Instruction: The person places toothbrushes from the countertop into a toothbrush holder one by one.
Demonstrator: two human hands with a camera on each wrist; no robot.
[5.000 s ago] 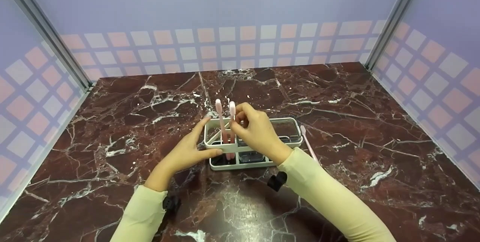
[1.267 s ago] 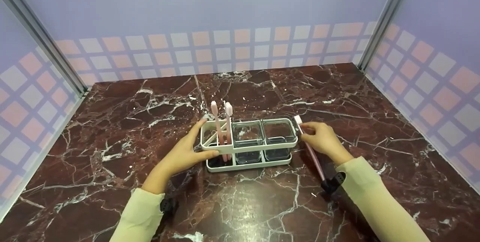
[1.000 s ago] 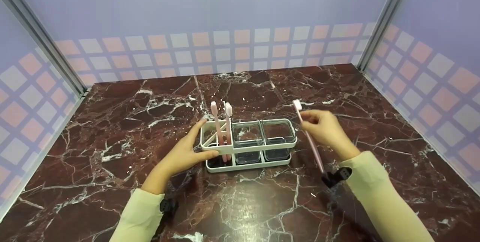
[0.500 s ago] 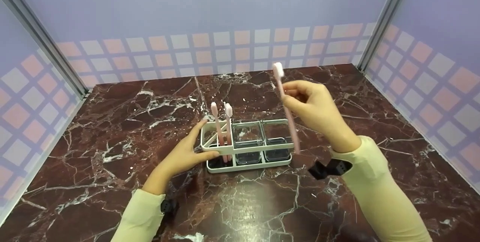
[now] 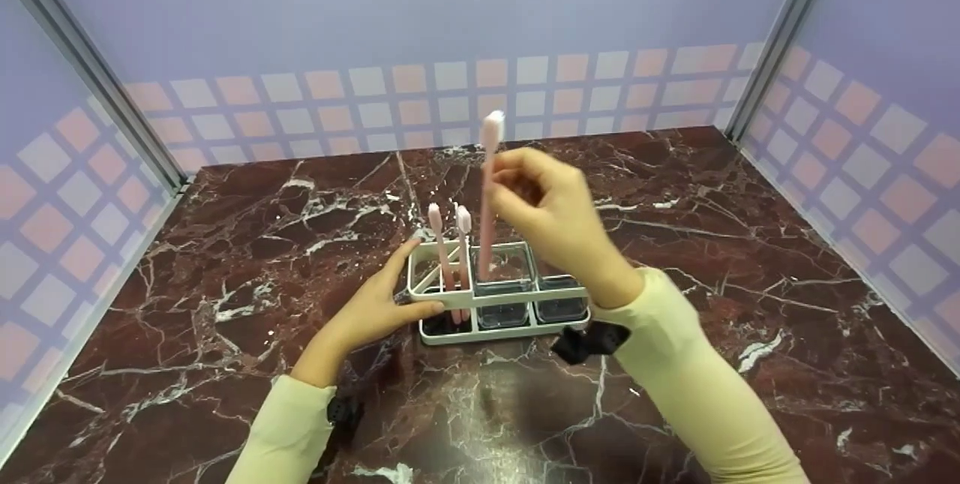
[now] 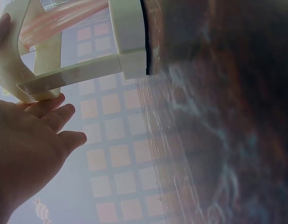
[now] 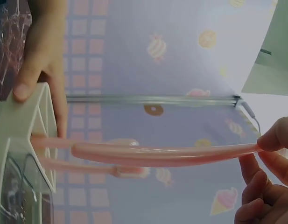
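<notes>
A pink toothbrush (image 5: 488, 202) stands nearly upright in the head view, bristles up, its handle end overlapping the holder's middle section. My right hand (image 5: 551, 206) pinches it between thumb and fingertips below the head; the right wrist view shows the toothbrush handle (image 7: 162, 155) pointing at the holder. The white toothbrush holder (image 5: 450, 296) stands on the marbled tabletop. Two more pink toothbrushes, one left (image 5: 439, 236) and one right (image 5: 464, 225), lean in its left section. My left hand (image 5: 375, 308) holds that end, thumb in front, fingers behind; in the left wrist view the fingers (image 6: 59, 116) touch the frame.
Clear cups fill the holder's other sections, one in the middle (image 5: 504, 311) and one at the right (image 5: 561, 308), partly behind my right wrist. Dark red marbled tabletop (image 5: 750, 259) surrounds the holder. Patterned panels (image 5: 375, 11) wall in the back and sides.
My right hand has picked the third toothbrush up from the table right of the holder, raised it upright and carried it left over the holder. The left hand has stayed on the holder.
</notes>
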